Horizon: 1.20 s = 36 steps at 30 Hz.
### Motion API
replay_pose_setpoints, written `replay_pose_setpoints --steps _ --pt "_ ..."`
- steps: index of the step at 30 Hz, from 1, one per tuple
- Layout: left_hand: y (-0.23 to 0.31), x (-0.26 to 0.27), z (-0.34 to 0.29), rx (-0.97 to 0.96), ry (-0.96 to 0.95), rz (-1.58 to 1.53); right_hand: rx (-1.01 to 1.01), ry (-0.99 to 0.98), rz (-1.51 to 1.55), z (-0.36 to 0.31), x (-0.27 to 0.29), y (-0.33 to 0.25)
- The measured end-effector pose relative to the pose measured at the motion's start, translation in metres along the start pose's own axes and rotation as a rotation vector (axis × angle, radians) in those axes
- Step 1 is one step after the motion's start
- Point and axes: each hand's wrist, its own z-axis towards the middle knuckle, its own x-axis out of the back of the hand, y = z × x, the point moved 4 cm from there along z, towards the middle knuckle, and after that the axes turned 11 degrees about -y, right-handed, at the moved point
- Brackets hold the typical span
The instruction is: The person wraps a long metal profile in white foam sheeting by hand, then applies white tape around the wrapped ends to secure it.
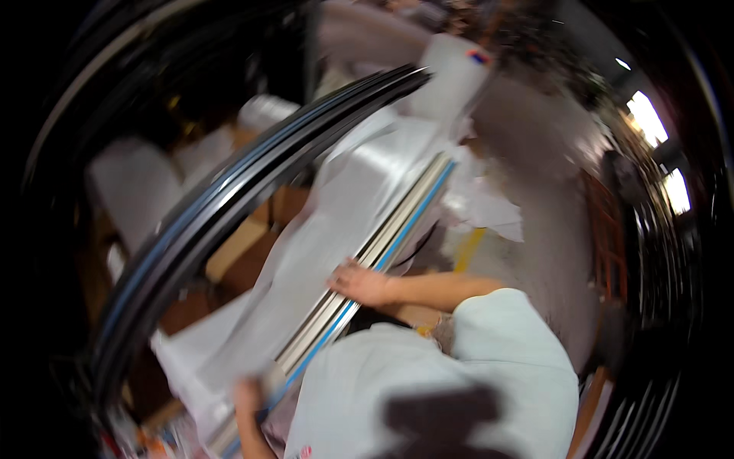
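A long bundle of pale metal profile strips [410, 200] with a bright blue stripe along one side runs diagonally in front of me. Around its middle, my right hand [361, 283] is closed over the top, fingers reaching across to the far edge. My left hand [248, 396] is at the near lower end of the strips, smeared by motion, so its fingers cannot be made out. Next to it is a blurred greyish patch on the strips. White foam wrapping sheet [306, 245] lies under and beside the bundle.
Dark curved-looking rails [229, 191] sweep across the left, above brown cardboard boxes [241, 249]. A white wrapped roll [451, 73] lies beyond the far end. Grey floor [535, 145] with a yellow line [469, 249] extends right, near a reddish rack [605, 233].
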Motion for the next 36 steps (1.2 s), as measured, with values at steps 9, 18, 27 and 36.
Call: replay_pose_setpoints --steps 9,18,27,36 --pt "0.052 0.052 0.037 0.360 -0.140 -0.263 0.087 -0.474 0.305 0.057 0.057 0.018" --pt "0.109 0.062 0.105 0.421 -0.147 -0.407 0.399 -0.323 0.706 0.247 -0.027 -0.087" --pt "0.117 0.050 0.102 0.382 0.085 -0.373 0.195 -1.261 1.500 0.242 -0.083 -0.157" --pt "0.116 0.040 0.110 0.414 -0.078 -0.331 0.394 -0.746 1.026 0.264 -0.057 -0.154"
